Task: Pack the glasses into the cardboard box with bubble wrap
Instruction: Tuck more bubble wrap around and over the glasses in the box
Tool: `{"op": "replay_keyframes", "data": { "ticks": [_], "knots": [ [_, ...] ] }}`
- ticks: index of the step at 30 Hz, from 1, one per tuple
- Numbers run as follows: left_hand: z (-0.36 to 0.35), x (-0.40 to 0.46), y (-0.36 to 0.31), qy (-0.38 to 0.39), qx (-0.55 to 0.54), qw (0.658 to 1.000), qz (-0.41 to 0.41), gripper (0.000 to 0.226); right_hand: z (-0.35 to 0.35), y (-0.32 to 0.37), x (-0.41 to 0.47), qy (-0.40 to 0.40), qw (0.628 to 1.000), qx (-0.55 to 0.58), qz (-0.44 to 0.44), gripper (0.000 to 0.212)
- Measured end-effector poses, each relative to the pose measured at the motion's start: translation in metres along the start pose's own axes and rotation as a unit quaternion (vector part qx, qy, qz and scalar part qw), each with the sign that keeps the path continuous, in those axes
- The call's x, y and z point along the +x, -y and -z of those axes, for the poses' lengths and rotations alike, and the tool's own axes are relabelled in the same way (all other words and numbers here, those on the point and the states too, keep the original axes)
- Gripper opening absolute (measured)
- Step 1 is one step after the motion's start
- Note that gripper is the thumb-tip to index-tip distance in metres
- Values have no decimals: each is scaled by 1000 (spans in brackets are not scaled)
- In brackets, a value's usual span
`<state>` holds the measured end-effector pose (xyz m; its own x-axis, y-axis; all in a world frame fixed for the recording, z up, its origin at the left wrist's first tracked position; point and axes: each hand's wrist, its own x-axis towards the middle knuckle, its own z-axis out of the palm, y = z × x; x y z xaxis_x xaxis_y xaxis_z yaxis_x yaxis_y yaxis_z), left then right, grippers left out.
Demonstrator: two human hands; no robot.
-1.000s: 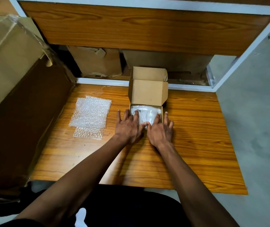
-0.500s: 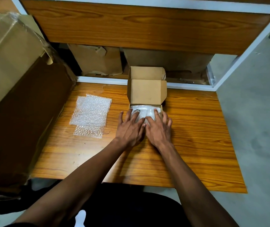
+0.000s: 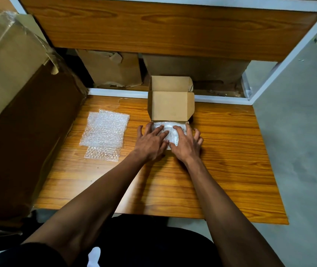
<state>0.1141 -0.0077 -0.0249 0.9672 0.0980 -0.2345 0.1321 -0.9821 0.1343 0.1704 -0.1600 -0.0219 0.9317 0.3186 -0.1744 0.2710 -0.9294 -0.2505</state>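
As I watched from the head camera, the small cardboard box (image 3: 171, 106) sat near the table's (image 3: 221, 170) far edge, its lid flaps standing upright behind the open tray. Inside lay a cloudy white bubble-wrapped bundle (image 3: 170, 130); I could not make out the glasses through it. My left hand (image 3: 150, 143) and right hand (image 3: 187, 146) lay side by side on it, fingers spread and pressing flat. Spare bubble wrap sheets (image 3: 104, 134) lay toward the left edge.
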Motion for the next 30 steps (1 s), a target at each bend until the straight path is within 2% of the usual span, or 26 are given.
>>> {"op": "replay_keyframes", "data": {
  "ticks": [3,6,12,16,20,26,30],
  "knots": [
    [0,5,-1,20,0,1000,-3,62,3,3,5,0,1000,-11,-8,75],
    [1,5,2,6,9,1000,-13,61,4,4,7,2,999,-36,3,88],
    [-3,9,9,6,24,1000,-12,59,7,-3,15,48,998,-34,-23,100],
    [2,9,9,9,24,999,-19,59,10,-4,17,53,997,-47,-12,101],
    [3,-1,16,-28,41,999,-4,60,7,-7,13,40,997,-61,0,97],
    [2,-4,16,3,31,999,15,62,5,-7,14,67,995,-71,4,96],
    [4,-3,11,-13,46,999,22,63,7,-9,10,37,996,-79,23,89]
  ]
}}
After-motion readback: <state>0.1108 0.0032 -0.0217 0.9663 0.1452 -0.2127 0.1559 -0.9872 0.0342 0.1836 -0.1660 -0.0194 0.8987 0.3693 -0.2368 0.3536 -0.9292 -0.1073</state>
